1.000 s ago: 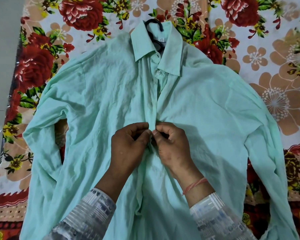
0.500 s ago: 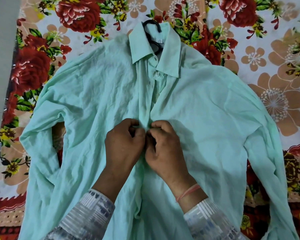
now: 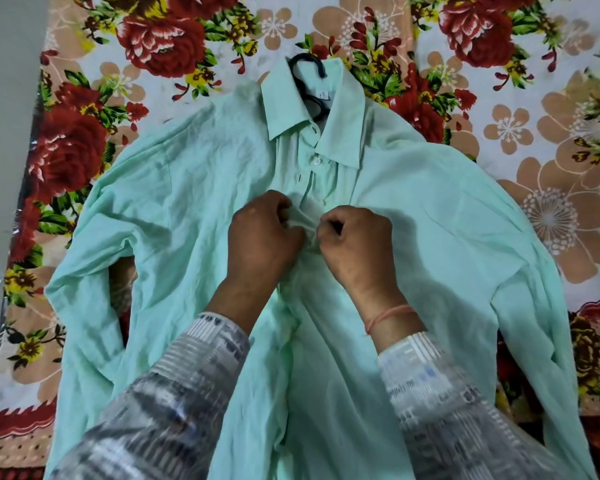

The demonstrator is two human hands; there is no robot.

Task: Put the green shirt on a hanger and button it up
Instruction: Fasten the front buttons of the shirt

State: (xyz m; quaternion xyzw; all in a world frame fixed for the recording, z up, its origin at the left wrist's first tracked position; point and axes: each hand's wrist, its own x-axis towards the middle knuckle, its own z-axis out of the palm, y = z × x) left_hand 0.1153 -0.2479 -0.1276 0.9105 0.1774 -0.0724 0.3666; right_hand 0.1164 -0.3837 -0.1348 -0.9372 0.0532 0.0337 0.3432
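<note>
Fingers of the left hand (image 3: 262,233) and right hand (image 3: 355,242) pinch the green shirt (image 3: 194,202) placket; tugging unevenly could misalign button and hole, skewing the front.

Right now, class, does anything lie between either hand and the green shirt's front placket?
Nothing visible does. The left hand and right hand both already pinch the green shirt at its placket; only shirt fabric lies between them.
</note>
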